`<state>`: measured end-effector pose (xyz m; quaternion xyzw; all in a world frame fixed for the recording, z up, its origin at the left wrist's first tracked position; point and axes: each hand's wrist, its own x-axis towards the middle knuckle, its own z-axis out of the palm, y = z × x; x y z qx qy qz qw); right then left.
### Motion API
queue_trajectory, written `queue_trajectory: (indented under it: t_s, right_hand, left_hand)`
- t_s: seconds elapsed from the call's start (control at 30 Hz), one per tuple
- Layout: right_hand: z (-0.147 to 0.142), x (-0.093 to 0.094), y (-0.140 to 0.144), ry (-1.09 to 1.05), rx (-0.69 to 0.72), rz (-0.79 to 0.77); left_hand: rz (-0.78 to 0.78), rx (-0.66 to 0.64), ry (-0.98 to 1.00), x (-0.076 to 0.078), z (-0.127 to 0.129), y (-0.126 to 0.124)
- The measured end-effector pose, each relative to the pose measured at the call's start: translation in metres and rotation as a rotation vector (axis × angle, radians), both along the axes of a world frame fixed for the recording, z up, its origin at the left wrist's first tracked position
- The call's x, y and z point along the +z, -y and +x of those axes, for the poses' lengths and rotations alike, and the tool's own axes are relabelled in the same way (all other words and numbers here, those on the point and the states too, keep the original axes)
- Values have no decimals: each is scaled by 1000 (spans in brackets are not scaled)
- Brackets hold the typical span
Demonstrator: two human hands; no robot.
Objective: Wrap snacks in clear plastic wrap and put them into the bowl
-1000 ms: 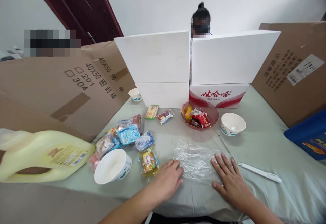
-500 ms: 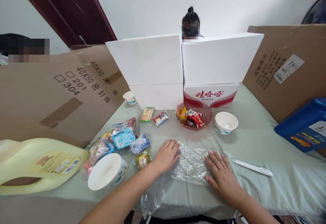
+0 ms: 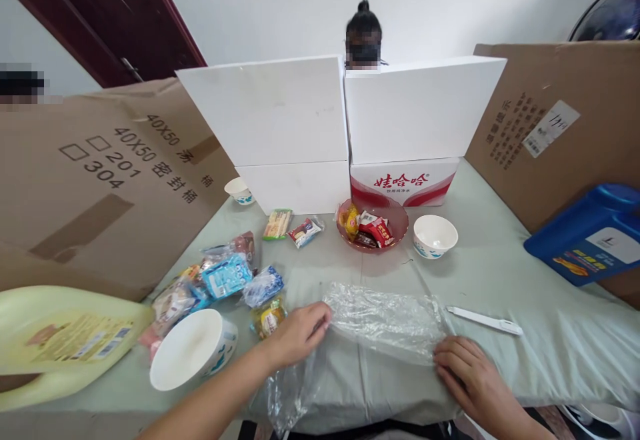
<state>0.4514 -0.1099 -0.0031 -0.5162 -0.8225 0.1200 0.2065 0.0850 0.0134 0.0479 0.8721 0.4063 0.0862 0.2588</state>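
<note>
A crinkled see-through plastic bag (image 3: 385, 317) lies stretched across the cloth in front of me. At its left end, my left hand (image 3: 300, 333) is closed, pinching the plastic between thumb and fingers. Part of the plastic also hangs below that wrist, over the table's near edge. My right hand (image 3: 470, 373) grips the lower right corner with its fingers bent together; the thumb is mostly hidden. Just left of my left hand sits a small yellow-and-brown snack packet (image 3: 270, 318). A white plastic knife-like tool (image 3: 485, 321) rests beyond my right hand.
Wrapped snacks (image 3: 227, 277), a white bowl (image 3: 187, 353) and a pale yellow jug (image 3: 75, 347) are at left. Farther back stand a pink glass dish (image 3: 400, 230) of snacks, another bowl (image 3: 435, 237) and white boxes (image 3: 270, 117). A blue bottle (image 3: 585, 237) leans right. A person sits behind the boxes.
Both hands went from lying flat on the plastic bag to holding its ends. They moved farther apart, and the bag is stretched wider. The view has shifted slightly.
</note>
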Motion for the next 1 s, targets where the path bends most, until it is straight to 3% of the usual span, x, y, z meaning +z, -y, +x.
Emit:
queue_trajectory:
  t_s: [0.17,0.27,0.37,0.47,0.57,0.63,0.73,0.8,0.9,1.0]
  right_hand:
    - [-11,0,-32,-95,-329,-78]
    - [-18,-4,-54,35,-475,-135]
    - [-23,-7,-63,200,-521,-180]
    - [-22,-6,-62,283,-546,-84]
    - [-28,-1,-60,280,-509,177]
    - [-42,2,-62,275,-368,281]
    - [-70,0,-70,298,-63,214]
    - [-81,-7,-74,312,30,96]
    - [-73,-19,-71,320,-27,-11]
    - [-48,-27,-52,327,-124,30]
  left_hand:
    - [58,310,-279,0,28,-28]
    - [105,356,-389,-10,44,-41]
    - [128,364,-445,-18,52,-48]
    - [175,381,-478,-13,54,-47]
    - [272,385,-466,-2,63,-33]
    - [349,338,-411,2,77,-17]
    - [331,241,-355,-7,102,8]
    - [283,238,-383,-20,113,18]
    - [297,283,-380,-37,112,22]
    - [308,294,-338,-41,101,20]
